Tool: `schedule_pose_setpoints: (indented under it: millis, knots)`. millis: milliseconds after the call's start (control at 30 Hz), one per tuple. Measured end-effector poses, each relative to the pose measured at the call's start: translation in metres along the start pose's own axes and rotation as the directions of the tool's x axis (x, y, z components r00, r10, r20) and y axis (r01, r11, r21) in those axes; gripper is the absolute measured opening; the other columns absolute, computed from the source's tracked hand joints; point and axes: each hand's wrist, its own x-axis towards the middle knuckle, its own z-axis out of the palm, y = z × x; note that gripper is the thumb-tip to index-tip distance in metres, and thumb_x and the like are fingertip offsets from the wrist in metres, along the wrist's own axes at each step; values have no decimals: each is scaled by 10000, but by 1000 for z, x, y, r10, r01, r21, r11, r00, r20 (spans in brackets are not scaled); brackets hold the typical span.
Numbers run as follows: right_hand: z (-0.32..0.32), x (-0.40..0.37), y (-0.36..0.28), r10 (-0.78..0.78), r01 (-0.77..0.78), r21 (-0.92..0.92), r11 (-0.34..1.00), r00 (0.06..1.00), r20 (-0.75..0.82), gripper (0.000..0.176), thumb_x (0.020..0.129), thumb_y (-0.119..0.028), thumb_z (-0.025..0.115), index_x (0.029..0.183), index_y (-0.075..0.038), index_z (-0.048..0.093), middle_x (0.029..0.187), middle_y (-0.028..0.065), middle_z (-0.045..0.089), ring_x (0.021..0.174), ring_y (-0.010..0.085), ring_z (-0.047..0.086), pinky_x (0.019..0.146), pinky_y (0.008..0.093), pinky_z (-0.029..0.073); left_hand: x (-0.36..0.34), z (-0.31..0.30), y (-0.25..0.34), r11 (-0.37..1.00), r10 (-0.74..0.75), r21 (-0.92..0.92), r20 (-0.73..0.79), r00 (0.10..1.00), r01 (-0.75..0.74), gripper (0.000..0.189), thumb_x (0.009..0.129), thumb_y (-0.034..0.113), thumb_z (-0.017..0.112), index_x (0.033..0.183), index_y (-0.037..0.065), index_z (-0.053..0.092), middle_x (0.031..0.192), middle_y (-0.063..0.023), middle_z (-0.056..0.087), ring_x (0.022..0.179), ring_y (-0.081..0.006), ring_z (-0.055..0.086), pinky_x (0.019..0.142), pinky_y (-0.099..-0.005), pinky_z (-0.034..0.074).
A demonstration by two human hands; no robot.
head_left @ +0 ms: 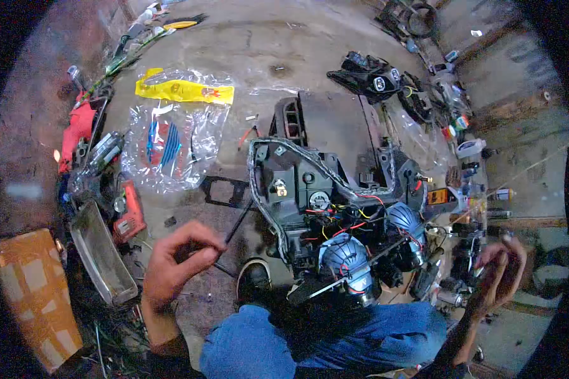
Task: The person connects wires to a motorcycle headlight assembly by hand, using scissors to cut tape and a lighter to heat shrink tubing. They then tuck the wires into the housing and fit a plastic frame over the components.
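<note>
My left hand is closed in a pinch, left of an opened headlight housing. A thin black rod runs from its fingertips toward the housing's edge; I cannot tell whether it is held. On the right, my right hand is raised with fingers curled together, blurred, and what they may hold is hidden. Between the hands the black housing lies with sealant along its rim and loose coloured wires. Two round projector lamps, one at the front and one farther right, sit at its near side, above my knees.
A red power tool and a grey tray lie left, beside a taped cardboard piece. Clear plastic bags, one with a yellow strip, lie on the floor. Another headlight sits behind. Bottles line the right.
</note>
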Motion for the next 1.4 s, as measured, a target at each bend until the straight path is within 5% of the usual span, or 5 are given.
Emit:
schedule_pose_setpoints:
  millis: [100,133,300,533,1400]
  knots:
    - [48,46,-59,-307,448,-199,872,815,491,168,969,-68,633,1108,6,693,907,93,626,837,183,602,744,292,490,32,38,22,977,-19,-213,-28,999,12,182,973,141,715,1121,37,723,1051,-17,695,934,-79,633,828,-254,508]
    - [71,51,-78,-255,428,-230,874,807,533,243,796,-24,765,1038,-17,746,951,136,672,855,272,649,784,363,528,42,49,27,966,-12,-258,-16,1000,7,184,976,139,711,1126,34,722,1061,-12,694,923,-71,630,813,-245,508]
    - [139,63,-89,-260,512,-74,856,550,794,283,821,-77,777,1103,-89,761,1033,116,641,979,283,646,863,378,519,74,88,35,976,36,-215,35,999,-28,184,990,146,705,1138,42,733,970,-12,702,854,-64,642,750,-235,511]
    - [170,63,-74,-254,490,-14,872,476,842,292,829,-121,786,1120,-118,753,1084,106,639,1055,292,628,929,404,511,57,99,50,966,-76,-248,21,997,79,214,998,175,705,1158,38,742,786,16,684,544,-35,544,473,-224,405]
    - [156,58,-50,-228,469,-57,882,528,818,273,879,-155,760,1145,-103,726,1155,117,636,1096,320,632,946,425,513,72,111,31,916,-87,-378,137,987,134,252,1040,191,642,1219,25,703,997,-39,714,539,-47,547,463,-212,431]
